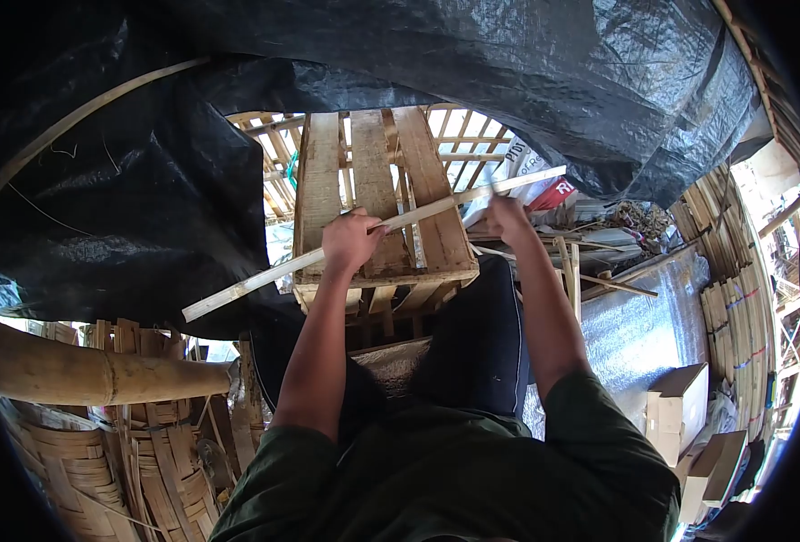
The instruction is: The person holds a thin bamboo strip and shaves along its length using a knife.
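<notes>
A long, pale strip of split bamboo or wood (269, 278) lies slantwise across the view, its left end lower and nearer to me. My left hand (350, 242) is closed around it near the middle. Near the strip's right part is my right hand (508, 219), its fingers curled; a thin, blurred shape shows above it, too unclear to name. Under the strip stands a slatted wooden crate (434, 213), between my knees and the lattice wall. The strip passes above its top slats.
Black plastic sheeting (147, 199) hangs left and overhead. A thick bamboo pole (102, 366) and woven baskets (161, 465) are at the left. On the right are a silvery sheet (644, 307), cardboard boxes (680, 406), stacked slats (734, 334) and a printed sack (526, 167).
</notes>
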`<state>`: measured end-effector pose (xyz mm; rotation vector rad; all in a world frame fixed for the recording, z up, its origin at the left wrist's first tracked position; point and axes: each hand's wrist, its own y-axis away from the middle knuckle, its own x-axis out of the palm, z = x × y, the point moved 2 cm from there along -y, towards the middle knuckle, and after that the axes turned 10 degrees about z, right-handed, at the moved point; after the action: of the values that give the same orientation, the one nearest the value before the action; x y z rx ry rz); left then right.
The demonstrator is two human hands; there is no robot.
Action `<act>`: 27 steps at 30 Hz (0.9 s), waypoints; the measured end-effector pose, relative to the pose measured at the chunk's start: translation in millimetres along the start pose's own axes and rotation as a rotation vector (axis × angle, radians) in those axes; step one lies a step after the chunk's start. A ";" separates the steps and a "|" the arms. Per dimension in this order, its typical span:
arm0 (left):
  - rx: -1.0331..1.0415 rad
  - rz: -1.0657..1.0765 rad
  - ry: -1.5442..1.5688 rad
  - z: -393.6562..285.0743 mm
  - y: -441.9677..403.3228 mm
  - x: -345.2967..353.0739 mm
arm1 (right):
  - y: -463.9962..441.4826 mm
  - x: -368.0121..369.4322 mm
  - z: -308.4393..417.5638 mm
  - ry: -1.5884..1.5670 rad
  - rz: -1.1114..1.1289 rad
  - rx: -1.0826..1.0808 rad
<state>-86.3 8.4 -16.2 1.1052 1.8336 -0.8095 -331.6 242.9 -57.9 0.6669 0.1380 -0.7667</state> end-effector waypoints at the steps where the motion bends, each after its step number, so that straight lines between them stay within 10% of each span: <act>1: 0.016 -0.004 -0.008 1.7 -0.8 1.4 | 1.2 -6.3 2.6 -0.166 -0.154 -0.017; 6: 0.003 0.036 -0.015 -7.0 2.4 -8.8 | 11.8 9.1 12.2 0.115 -0.012 -0.075; 8: -0.005 0.036 -0.015 -6.3 0.8 -9.4 | -27.4 -22.7 -18.0 -0.518 -0.180 -0.151; 10: 0.019 0.003 0.002 -0.7 0.4 -2.0 | 20.2 13.2 17.1 -0.213 -0.418 -0.088; 13: 0.003 0.024 -0.010 -6.4 3.2 -9.3 | 5.6 6.1 6.0 0.090 0.043 -0.043; 16: 0.012 0.014 0.008 -4.0 2.6 -5.9 | 25.0 -3.1 22.4 -0.207 -0.410 -0.050; 19: -0.005 0.017 -0.009 -3.2 2.7 -6.7 | 3.3 28.1 6.8 0.279 -0.162 0.036; 27: -0.003 0.011 -0.004 -4.9 3.3 -5.7 | -27.0 -0.5 -14.0 -0.130 -0.089 -0.054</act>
<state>-83.3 11.7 -9.2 1.1097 1.8234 -0.8014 -348.7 237.4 -82.5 0.5605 0.0693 -0.8864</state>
